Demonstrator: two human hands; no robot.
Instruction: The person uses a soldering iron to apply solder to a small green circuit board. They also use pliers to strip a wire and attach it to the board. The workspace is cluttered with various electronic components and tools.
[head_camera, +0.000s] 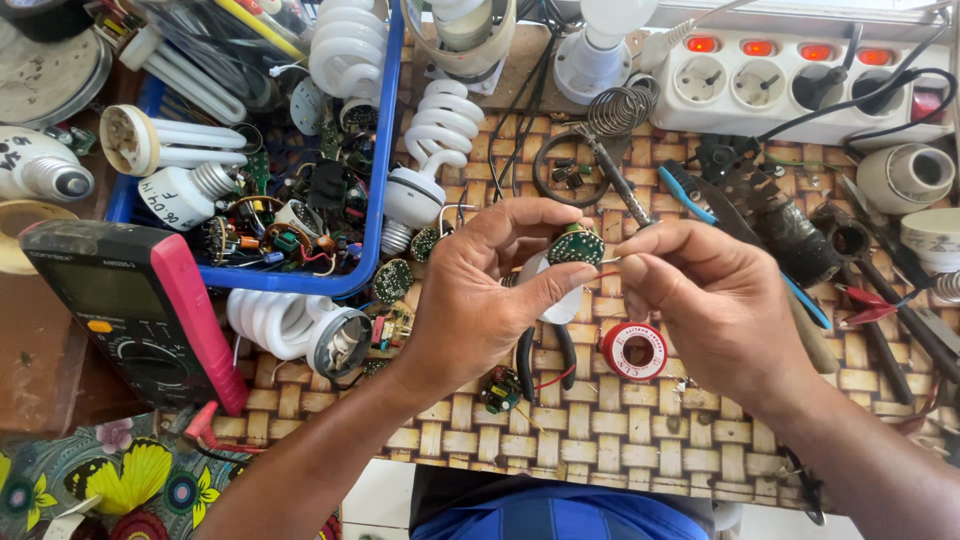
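My left hand (480, 290) pinches a small round green circuit board (576, 246) with a white lamp base under it, held above the woven mat. My right hand (705, 300) grips a soldering iron (612, 178) by its handle, its metal shaft pointing up and away, and the fingertips also sit right beside the board's right edge. A thin red wire trails from the board. Black-handled pliers (545, 355) lie on the mat under my hands.
A blue tray (384, 180) of spiral lamps and circuit parts sits at left, a red-edged multimeter (140, 310) beside it. A red solder spool (634, 350), a loose spiral lamp (290, 328), a white power strip (790, 85) and several hand tools at right crowd the mat.
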